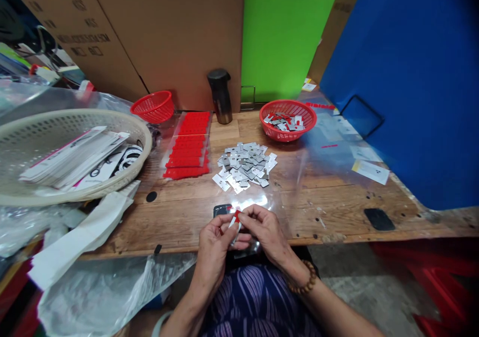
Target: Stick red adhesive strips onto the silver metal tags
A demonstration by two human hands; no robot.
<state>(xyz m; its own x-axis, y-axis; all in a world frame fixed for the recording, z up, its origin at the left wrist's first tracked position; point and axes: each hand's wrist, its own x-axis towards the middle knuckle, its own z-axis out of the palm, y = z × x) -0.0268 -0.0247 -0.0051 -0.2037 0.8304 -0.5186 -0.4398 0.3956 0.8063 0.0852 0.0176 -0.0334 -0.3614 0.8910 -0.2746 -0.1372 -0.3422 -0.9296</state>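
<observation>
My left hand (212, 244) is closed on a small silver metal plate (233, 225), held tilted just above the table's front edge. At the plate's upper end sits a small red piece (237, 215), pinched between the thumb and fingers of my right hand (267, 229). Whether the red piece is stuck to the plate or only laid against it, I cannot tell. Beyond my hands lies a loose pile of similar metal plates (247, 165). Left of the pile are stacked sheets of red pieces (189, 145) on clear backing.
A red basket (288, 136) behind the pile holds plates with red on them. Another red basket (153, 108) and a dark bottle (221, 97) stand further back. A large pale basket (145, 162) with printed cards is at left. Cardboard and coloured panels (407, 92) surround the table.
</observation>
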